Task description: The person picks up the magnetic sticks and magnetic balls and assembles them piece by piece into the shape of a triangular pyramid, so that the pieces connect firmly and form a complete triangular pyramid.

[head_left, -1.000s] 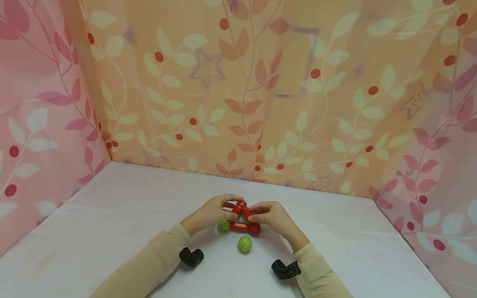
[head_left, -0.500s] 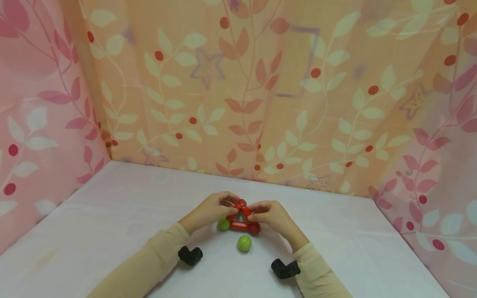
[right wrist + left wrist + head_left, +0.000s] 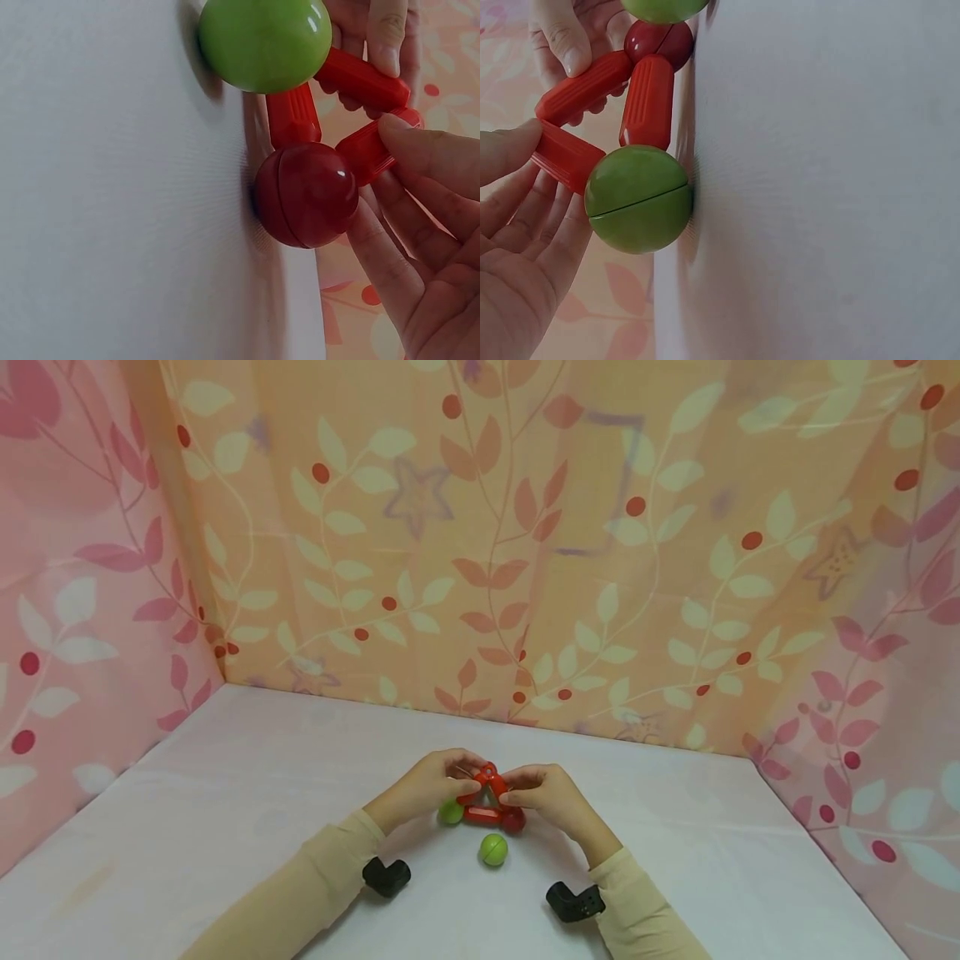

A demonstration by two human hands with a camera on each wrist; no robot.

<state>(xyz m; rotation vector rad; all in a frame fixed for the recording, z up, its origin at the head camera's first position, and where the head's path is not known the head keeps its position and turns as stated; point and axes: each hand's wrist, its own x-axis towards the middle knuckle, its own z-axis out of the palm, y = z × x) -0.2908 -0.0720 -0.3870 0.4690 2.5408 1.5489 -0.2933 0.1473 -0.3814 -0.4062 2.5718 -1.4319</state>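
Note:
Three ribbed red rods stand together as an upright triangle on the white table. My left hand (image 3: 435,783) pinches the left rod (image 3: 566,159), whose lower end meets a green ball (image 3: 639,199). On the other side, my right hand (image 3: 549,795) holds the right rod (image 3: 367,152) between thumb and fingers. That rod comes down to a dark red ball (image 3: 306,195). Between the two balls lies the bottom rod (image 3: 482,815). Both slanting rods come together at the top, where a small red ring (image 3: 489,768) shows. A second green ball (image 3: 493,850) sits in front, apart from the triangle.
The white table (image 3: 247,793) spreads out around the hands. Floral curtains (image 3: 480,568) hang along its back and both sides. Black wrist devices (image 3: 386,877) are worn on both forearms, close above the tabletop.
The left rod swung slightly outward at its top half a second ago and is now back near the right rod. My left hand shifted a little with it; the right hand stayed put.

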